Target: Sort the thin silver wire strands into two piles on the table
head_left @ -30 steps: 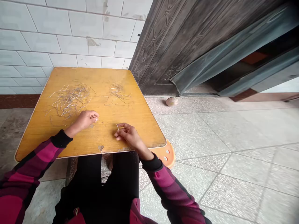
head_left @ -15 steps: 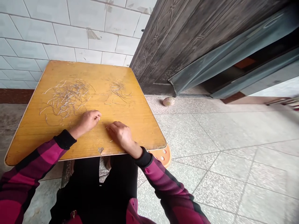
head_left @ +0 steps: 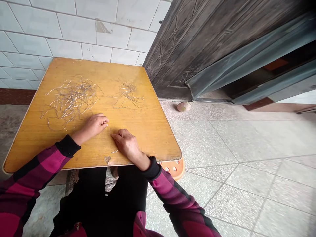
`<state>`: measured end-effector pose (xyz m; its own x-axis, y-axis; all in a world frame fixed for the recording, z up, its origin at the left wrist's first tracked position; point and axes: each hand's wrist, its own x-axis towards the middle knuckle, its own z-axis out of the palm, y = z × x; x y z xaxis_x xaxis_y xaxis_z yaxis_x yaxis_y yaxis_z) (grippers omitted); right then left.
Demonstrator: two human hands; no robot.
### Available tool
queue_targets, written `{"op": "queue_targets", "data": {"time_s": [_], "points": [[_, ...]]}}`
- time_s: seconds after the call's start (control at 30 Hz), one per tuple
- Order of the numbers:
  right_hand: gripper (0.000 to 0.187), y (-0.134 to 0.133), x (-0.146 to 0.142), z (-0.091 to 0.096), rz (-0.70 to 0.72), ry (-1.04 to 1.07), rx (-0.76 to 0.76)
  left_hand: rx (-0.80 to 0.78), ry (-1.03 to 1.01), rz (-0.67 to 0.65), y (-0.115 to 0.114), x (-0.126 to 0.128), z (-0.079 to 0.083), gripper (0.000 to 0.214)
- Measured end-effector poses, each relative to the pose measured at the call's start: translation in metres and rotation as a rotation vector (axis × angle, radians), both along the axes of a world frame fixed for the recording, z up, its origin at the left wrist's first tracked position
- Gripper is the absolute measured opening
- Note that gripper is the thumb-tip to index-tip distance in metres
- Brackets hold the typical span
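Observation:
My left hand (head_left: 96, 124) rests over the yellow wooden table (head_left: 153, 140), its fingers closed in a pinch. Whatever the left fingertips hold, if anything, is too thin to make out. To the right and a little nearer to me, my right hand (head_left: 127, 142) is closed on a thin wire (head_left: 114, 151), whose pale end sticks out below the fingers. A large tangle of thin wires (head_left: 74, 97) lies beyond the left hand. Further back on the right is a smaller bunch of wires (head_left: 129, 93), with a few single pieces near it.
A white tiled wall (head_left: 74, 28) stands behind the table, and a dark carved wooden door (head_left: 182, 46) is at the back right. An orange stool (head_left: 174, 168) shows under the table's right corner. A roundish pale object (head_left: 184, 106) lies on the tiled floor by the door.
The view has shifted slightly. Both hands remain closed in nearly the same places. The wire end below my right hand now lies at a flatter angle and reaches further left.

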<state>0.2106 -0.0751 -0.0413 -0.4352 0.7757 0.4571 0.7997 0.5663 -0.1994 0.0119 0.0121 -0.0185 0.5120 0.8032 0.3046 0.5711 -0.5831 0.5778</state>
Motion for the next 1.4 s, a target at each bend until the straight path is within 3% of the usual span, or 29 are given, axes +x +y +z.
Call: {"op": "queue_targets", "data": {"time_s": [0.1,0.23,0.5,0.63,0.77,0.9,1.07,1.2,1.4], "points": [[0.022,0.003,0.004,-0.002,-0.005,0.090,-0.059,-0.123,-0.135,-0.004,0.009,-0.016,0.009,0.011],[0.024,0.004,0.007,-0.002,0.007,0.151,-0.072,-0.071,-0.209,0.094,0.015,-0.032,0.019,0.013],[0.023,0.001,0.011,0.002,0.009,0.223,-0.116,0.096,0.024,-0.051,-0.004,-0.008,0.006,0.012],[0.023,0.002,0.011,0.001,0.032,0.240,-0.116,0.126,0.022,-0.031,-0.006,-0.005,0.002,0.013],[0.023,0.003,0.009,-0.001,-0.011,0.220,-0.073,0.322,0.027,0.018,-0.011,0.000,0.005,0.013],[0.022,0.003,0.008,0.000,-0.067,0.159,-0.081,0.436,0.038,-0.147,-0.024,0.007,0.005,0.020],[0.023,0.004,0.008,0.001,-0.089,0.125,-0.138,0.529,0.276,-0.255,-0.043,0.006,-0.006,0.029],[0.023,0.004,0.009,0.001,-0.092,0.103,-0.140,0.501,0.452,-0.254,-0.055,0.002,-0.009,0.037],[0.021,0.000,0.012,0.003,-0.031,0.108,-0.152,0.367,0.526,-0.307,-0.056,-0.003,-0.001,0.042]]}}
